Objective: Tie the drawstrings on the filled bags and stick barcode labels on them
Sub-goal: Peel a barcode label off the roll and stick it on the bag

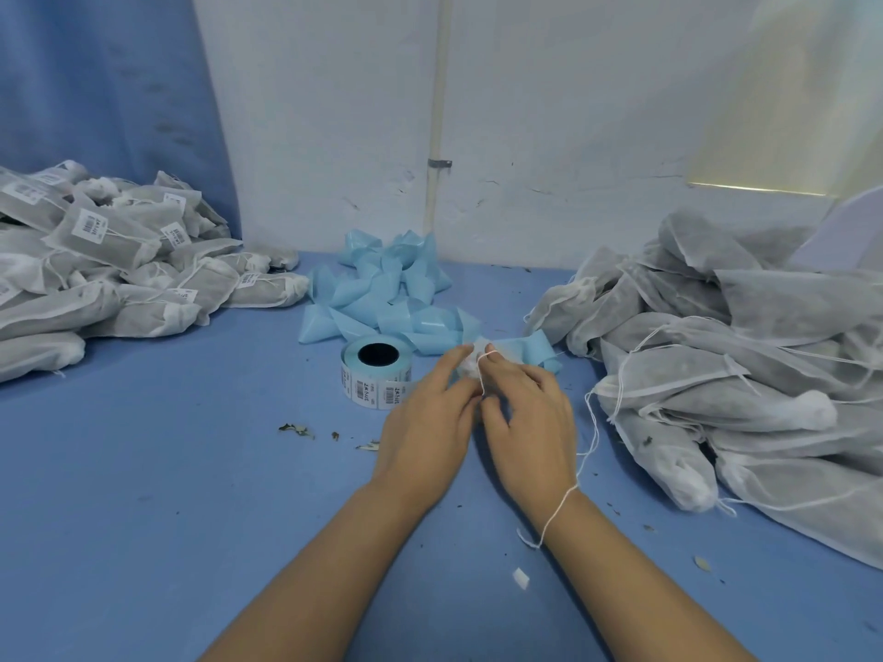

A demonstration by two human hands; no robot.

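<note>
Dozens of labelled bags [102, 260] lie left of the label roll [377, 372]; a big untied pile [716, 375] waits right of it, so approx. half's left, I'd say. The current bag [466, 361] is just right of the roll: your left hand [425, 422] has its grip closed on the neck, and your right hand [528, 418] pinches the drawstring [481, 377].

A small packing workshop: on a blue-covered worktop [167, 470] set against a scuffed white wall [549, 136], filled fabric bags bearing barcode stickers [95, 260] are heaped at the left edge. Unlabelled bags with loose drawstrings [716, 375] pile at the right edge. A roll of barcode labels [377, 375] stands mid-worktop before crumpled blue backing strip [382, 289].
</note>
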